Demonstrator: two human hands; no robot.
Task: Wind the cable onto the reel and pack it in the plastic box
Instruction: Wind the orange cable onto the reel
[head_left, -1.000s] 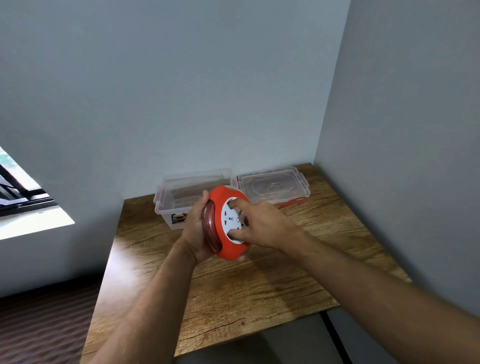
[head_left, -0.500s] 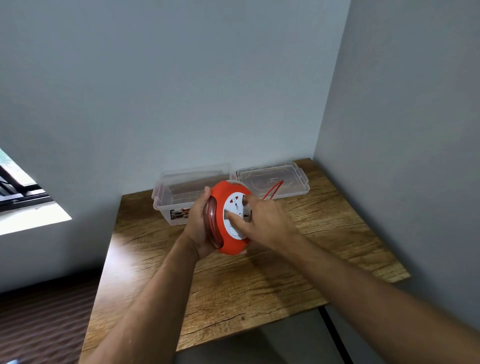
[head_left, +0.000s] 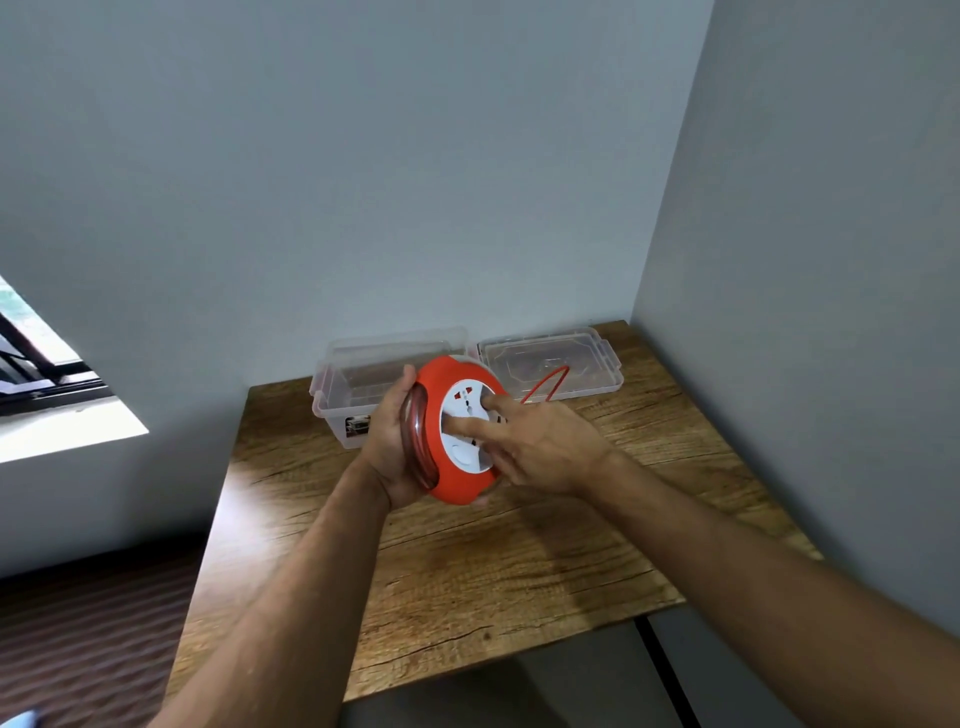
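Observation:
The round orange cable reel (head_left: 457, 483) with a white socket face is held upright above the wooden table (head_left: 493, 571). My left hand (head_left: 389, 441) grips its back and rim. My right hand (head_left: 540, 447) presses two fingers into the white centre disc. Wound red cable shows through the clear side of the reel. A loose loop of red cable (head_left: 545, 382) arcs out behind my right hand over the lid. The clear plastic box (head_left: 353, 384) stands open at the back of the table, just behind the reel.
The box's clear lid (head_left: 571, 358) lies flat to the right of the box, near the corner of two grey walls. The table's left and front edges drop to a dark striped floor (head_left: 78, 623). A window (head_left: 36, 364) is at the far left.
My right fingers have turned around the white disc, and a loop of red cable has come into view over the lid. The reel stays in my left hand at about the same spot.

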